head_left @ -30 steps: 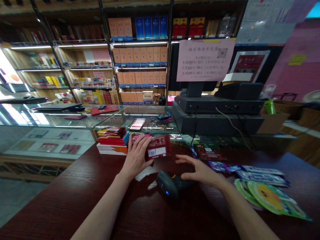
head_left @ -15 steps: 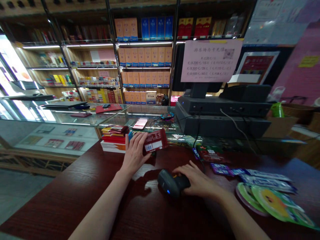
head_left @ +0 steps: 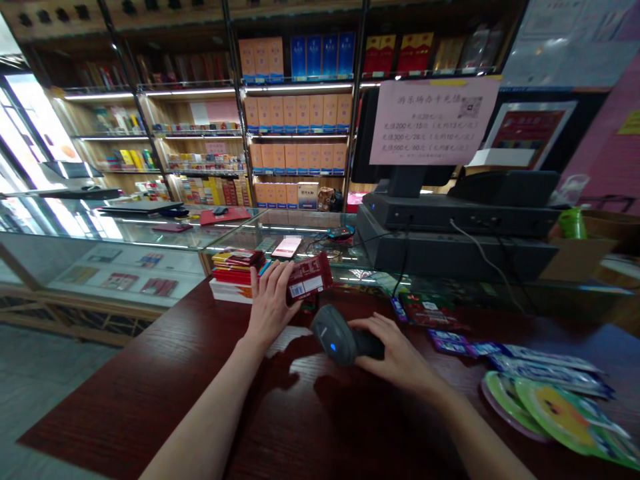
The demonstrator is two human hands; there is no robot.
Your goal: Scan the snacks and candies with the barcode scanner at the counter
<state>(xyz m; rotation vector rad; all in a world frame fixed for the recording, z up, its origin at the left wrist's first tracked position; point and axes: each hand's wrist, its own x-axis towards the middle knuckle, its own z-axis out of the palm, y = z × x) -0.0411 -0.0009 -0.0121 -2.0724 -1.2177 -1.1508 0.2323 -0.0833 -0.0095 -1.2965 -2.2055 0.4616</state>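
Note:
My left hand (head_left: 270,300) is closed on a dark red snack packet (head_left: 311,275), tilted so that its barcode and white label face me. Just left of that hand stands a stack of red and yellow packets (head_left: 237,268) on white boxes (head_left: 230,291). My right hand (head_left: 387,347) wraps round the handle of a black barcode scanner (head_left: 336,335), held over the dark wooden counter (head_left: 165,387). A blue light glows on the scanner, whose head points left toward the packet side. The fingers of my left hand partly cover the packet's left end.
Purple packets (head_left: 450,342), long blue-and-white packets (head_left: 553,367) and round green packages (head_left: 555,410) lie at the right. Behind the counter stand a glass display case (head_left: 265,220), a phone (head_left: 287,247) and a cash register monitor (head_left: 363,133) bearing a pink sign (head_left: 433,123).
My right hand has raised the scanner a little, and its head has turned up toward the packet. My left hand still grips the packet. The whole view has shifted slightly.

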